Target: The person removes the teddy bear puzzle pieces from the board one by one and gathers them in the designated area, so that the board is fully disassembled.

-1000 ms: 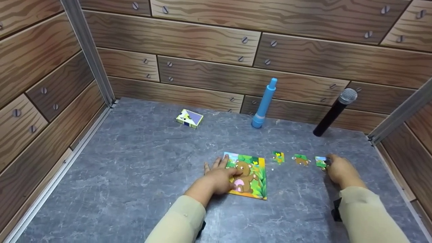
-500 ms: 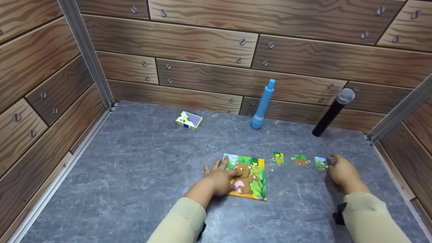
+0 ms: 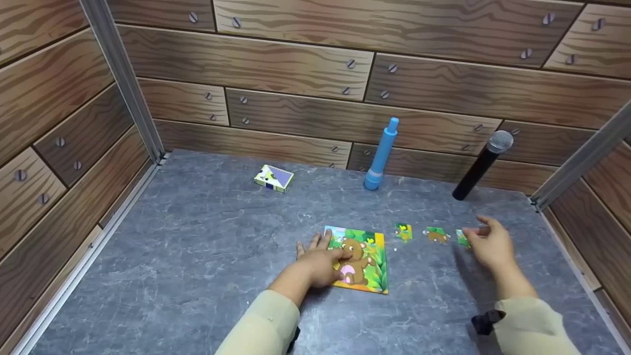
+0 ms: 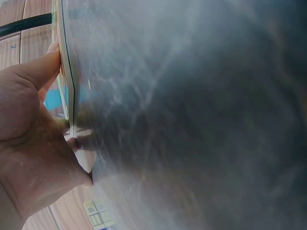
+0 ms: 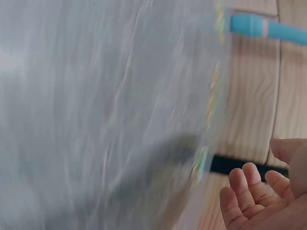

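Observation:
A jigsaw puzzle board [image 3: 372, 261] with a bear picture lies flat on the grey table. My left hand [image 3: 316, 265] rests on its left side, fingers spread and thumb over the picture; the left wrist view shows the hand [image 4: 33, 120] at the board's edge. To the board's right, three loose jigsaw pieces lie in a row: one with yellow [image 3: 404, 232], one with brown [image 3: 437, 235] and a partly hidden one [image 3: 462, 238]. My right hand [image 3: 494, 249] hovers just over the last piece. In the right wrist view this hand [image 5: 264, 201] holds nothing, its fingers loosely bent.
Farther back stand a blue cylinder [image 3: 381, 157] with a narrow tip and a black microphone [image 3: 477, 170]. A small yellow-and-purple box [image 3: 274, 178] lies at the back left. Wood-patterned walls [image 3: 296, 69] enclose the back and sides.
My right hand has let go of the rightmost jigsaw piece, which stays on the table, and has lifted and shifted slightly left. The left hand has stayed on the board.

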The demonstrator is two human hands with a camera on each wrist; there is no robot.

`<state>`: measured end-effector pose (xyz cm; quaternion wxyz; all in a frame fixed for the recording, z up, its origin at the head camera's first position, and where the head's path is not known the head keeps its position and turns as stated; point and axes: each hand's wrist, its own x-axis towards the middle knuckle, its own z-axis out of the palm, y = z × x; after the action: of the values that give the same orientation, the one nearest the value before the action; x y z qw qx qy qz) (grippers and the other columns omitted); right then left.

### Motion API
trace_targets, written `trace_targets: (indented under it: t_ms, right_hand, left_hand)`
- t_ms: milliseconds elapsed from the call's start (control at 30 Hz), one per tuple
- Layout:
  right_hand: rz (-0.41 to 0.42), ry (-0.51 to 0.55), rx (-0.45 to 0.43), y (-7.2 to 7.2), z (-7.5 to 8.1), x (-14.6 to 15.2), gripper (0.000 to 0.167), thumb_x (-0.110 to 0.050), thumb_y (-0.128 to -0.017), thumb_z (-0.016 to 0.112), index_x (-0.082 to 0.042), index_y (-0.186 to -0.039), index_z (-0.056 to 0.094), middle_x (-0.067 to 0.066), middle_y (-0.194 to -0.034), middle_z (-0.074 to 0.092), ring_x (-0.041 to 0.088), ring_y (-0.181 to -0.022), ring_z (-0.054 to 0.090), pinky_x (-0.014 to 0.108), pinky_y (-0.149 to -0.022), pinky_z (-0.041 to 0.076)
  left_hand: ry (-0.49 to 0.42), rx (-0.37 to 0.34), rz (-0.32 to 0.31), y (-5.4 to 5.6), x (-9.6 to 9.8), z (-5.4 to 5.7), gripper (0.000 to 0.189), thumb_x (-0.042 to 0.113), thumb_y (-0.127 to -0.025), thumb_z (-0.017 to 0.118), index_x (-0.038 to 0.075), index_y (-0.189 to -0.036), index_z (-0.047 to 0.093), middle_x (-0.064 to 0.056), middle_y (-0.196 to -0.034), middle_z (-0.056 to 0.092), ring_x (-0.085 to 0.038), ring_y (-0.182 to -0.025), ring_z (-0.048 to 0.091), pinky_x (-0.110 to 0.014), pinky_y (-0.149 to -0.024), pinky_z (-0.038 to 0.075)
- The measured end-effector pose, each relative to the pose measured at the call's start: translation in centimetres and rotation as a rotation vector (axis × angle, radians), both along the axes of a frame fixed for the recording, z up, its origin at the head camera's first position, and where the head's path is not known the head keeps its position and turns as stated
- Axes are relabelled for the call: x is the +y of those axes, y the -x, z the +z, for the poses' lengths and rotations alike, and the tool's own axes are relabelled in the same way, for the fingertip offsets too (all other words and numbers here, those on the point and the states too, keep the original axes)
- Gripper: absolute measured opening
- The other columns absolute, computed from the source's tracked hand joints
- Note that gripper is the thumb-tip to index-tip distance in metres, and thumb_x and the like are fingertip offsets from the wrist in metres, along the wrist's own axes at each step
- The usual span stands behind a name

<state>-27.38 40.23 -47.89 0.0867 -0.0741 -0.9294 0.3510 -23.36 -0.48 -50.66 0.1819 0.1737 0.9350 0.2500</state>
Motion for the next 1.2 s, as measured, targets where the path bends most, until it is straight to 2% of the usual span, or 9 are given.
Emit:
trace_targets:
  t_ms: [133,200,367,567,767,933,1200]
  right_hand:
    - [0.024,0.064,0.046,-0.4,0.0,-2.7,0.055,-0.011,-0.102,0.070,0.015,-0.146,0.049,0.030,-0.108,0.071,0.010,-0.083,0.064,0.015,-0.065,0.047]
    - [0.057,0.083,0.054,-0.7,-0.1,-4.1,0.053,-0.010,-0.101,0.071,0.015,-0.144,0.052,0.026,-0.102,0.072,0.002,-0.076,0.058,0.017,-0.065,0.047]
    - [0.165,0.115,0.042,-1.4,-0.7,-7.7,0.054,-0.005,-0.098,0.074,0.014,-0.144,0.053,0.017,-0.097,0.072,0.008,-0.077,0.061,0.021,-0.067,0.050]
    - [0.290,0.176,0.005,-2.2,-1.9,-11.0,0.056,-0.001,-0.093,0.079,0.016,-0.140,0.055,0.012,-0.089,0.069,0.016,-0.076,0.064,0.022,-0.067,0.053]
    - [0.369,0.173,-0.091,-2.9,-2.4,-13.0,0.058,-0.003,-0.094,0.078,0.013,-0.144,0.054,0.008,-0.092,0.064,0.018,-0.082,0.060,0.025,-0.069,0.051]
    - [0.413,0.140,-0.128,-3.2,-2.6,-14.4,0.059,-0.002,-0.093,0.079,0.014,-0.143,0.055,0.007,-0.093,0.064,0.019,-0.083,0.059,0.028,-0.072,0.052]
    - [0.405,0.053,-0.176,-3.5,-2.8,-15.9,0.049,-0.004,-0.090,0.083,0.010,-0.133,0.065,0.008,-0.094,0.064,0.020,-0.086,0.058,0.038,-0.077,0.052]
  left_hand:
    - [0.007,-0.004,0.000,0.0,0.0,-0.1,0.053,0.042,-0.100,0.072,0.043,-0.151,0.059,-0.012,-0.178,0.009,-0.038,-0.162,0.005,-0.075,-0.121,-0.003]
    - [0.007,-0.008,0.002,0.0,0.0,-0.1,0.053,0.042,-0.100,0.072,0.043,-0.151,0.059,-0.011,-0.178,0.008,-0.038,-0.163,0.004,-0.075,-0.121,-0.003]
    - [0.007,-0.013,0.005,-0.1,0.0,0.0,0.052,0.042,-0.101,0.072,0.041,-0.151,0.060,-0.011,-0.178,0.009,-0.037,-0.163,0.005,-0.075,-0.122,-0.002]
    - [0.011,-0.012,0.004,-0.1,0.1,0.0,0.052,0.043,-0.100,0.071,0.041,-0.151,0.060,-0.011,-0.178,0.010,-0.036,-0.163,0.005,-0.075,-0.122,-0.001]
    - [0.019,-0.006,-0.007,0.0,0.1,0.1,0.053,0.042,-0.100,0.072,0.041,-0.151,0.059,-0.012,-0.178,0.009,-0.037,-0.163,0.007,-0.076,-0.121,0.001]
    - [0.019,-0.009,-0.006,0.1,0.0,0.2,0.053,0.042,-0.100,0.071,0.041,-0.152,0.059,-0.012,-0.178,0.008,-0.038,-0.162,0.006,-0.076,-0.121,0.000]
    - [0.018,-0.006,0.000,0.0,0.1,0.0,0.053,0.043,-0.101,0.071,0.041,-0.152,0.058,-0.012,-0.178,0.008,-0.038,-0.162,0.006,-0.075,-0.122,-0.001]
